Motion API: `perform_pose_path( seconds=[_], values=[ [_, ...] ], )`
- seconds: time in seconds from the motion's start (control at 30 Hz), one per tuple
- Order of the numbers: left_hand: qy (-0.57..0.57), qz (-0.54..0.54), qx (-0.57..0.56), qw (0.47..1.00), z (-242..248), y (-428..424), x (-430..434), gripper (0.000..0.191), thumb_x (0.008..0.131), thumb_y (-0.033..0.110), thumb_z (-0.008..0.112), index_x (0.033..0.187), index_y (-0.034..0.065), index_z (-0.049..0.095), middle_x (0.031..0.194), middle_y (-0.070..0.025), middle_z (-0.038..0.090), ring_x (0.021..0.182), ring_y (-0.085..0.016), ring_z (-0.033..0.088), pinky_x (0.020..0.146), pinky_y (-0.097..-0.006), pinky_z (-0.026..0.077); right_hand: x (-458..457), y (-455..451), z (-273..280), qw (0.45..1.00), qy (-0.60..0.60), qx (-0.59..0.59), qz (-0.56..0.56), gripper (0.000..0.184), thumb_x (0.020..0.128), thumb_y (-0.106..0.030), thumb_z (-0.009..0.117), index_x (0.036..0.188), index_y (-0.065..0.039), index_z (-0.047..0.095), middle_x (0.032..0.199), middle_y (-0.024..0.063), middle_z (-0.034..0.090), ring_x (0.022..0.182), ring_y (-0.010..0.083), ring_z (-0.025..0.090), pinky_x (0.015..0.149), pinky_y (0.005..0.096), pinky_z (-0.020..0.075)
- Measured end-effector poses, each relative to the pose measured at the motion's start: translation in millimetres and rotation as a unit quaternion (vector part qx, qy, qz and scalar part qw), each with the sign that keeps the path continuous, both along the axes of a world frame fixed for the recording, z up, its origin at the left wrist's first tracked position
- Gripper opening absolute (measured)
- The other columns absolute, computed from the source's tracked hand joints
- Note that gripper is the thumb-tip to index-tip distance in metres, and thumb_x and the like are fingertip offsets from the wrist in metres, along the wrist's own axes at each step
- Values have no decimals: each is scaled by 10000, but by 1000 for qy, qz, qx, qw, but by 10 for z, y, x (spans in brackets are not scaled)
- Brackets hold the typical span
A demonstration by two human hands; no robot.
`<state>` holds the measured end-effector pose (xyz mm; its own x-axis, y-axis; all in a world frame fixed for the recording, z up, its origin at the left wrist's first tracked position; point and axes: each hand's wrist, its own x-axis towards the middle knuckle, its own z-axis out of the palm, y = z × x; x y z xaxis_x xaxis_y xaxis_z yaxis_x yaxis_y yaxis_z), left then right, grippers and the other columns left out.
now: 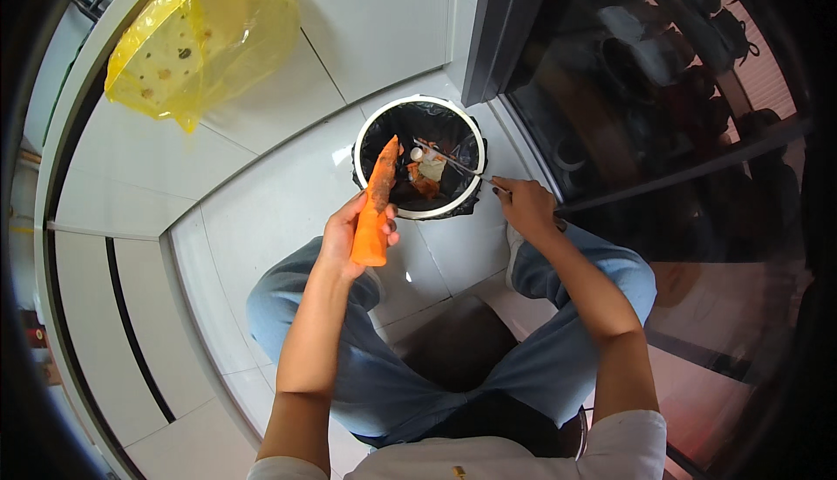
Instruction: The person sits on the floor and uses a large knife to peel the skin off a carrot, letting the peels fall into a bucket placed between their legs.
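Observation:
My left hand (pixel 346 231) is closed around the thick end of a carrot (pixel 374 231). The carrot's lower part is bright, smooth orange, while dark, rough skin shows towards its tip, which points up over the bin. In my right hand (pixel 528 208) is a thin metal tool, apparently a knife (pixel 458 165), its narrow end reaching over the bin, apart from the carrot. Beneath them stands a round bin with a white rim (pixel 482 146) and a black plastic liner (pixel 418 117). Orange peelings (pixel 424 186) and other scraps lie inside.
A yellow plastic bag (pixel 222 42) hangs at the upper left against pale cabinet fronts (pixel 386 16). To the right stands a dark glass door (pixel 588 120) with reflections. Pale floor tiles (pixel 261 199) surround the bin, and my knees flank the space below it.

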<state>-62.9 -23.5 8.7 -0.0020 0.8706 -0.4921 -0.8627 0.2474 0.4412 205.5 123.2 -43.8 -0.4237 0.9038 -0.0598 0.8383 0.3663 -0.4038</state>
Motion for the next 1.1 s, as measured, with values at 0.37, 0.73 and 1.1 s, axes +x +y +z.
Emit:
perform_pose_path(
  seconds=[0.37, 0.73, 1.1],
  values=[
    [47, 153, -11, 987, 71, 188, 305, 356, 1020, 269, 384, 1266, 44, 509, 1091, -130, 632, 951, -227, 649, 892, -395, 556, -436, -460, 691, 935, 236, 207, 167, 533, 723, -60, 697, 1248, -148, 673, 641, 75, 595, 539, 238, 585, 513, 356, 416],
    [-158, 58, 174, 970, 43, 253, 289, 432, 1010, 137, 401, 1422, 13, 433, 1260, -195, 605, 1039, -242, 649, 889, -353, 560, -474, -617, 862, 886, 222, 330, 237, 528, 665, -73, 678, 1192, -94, 704, 549, -23, 392, 461, 140, 456, 480, 304, 336],
    [-28, 3, 277, 960, -155, 344, 189, 510, 980, 134, 488, 1468, 44, 372, 1307, -153, 570, 1118, -216, 626, 952, -319, 526, -493, -560, 831, 887, 236, 323, 233, 560, 625, -60, 680, 1184, -82, 704, 559, -17, 440, 469, 146, 479, 488, 307, 349]
  ],
)
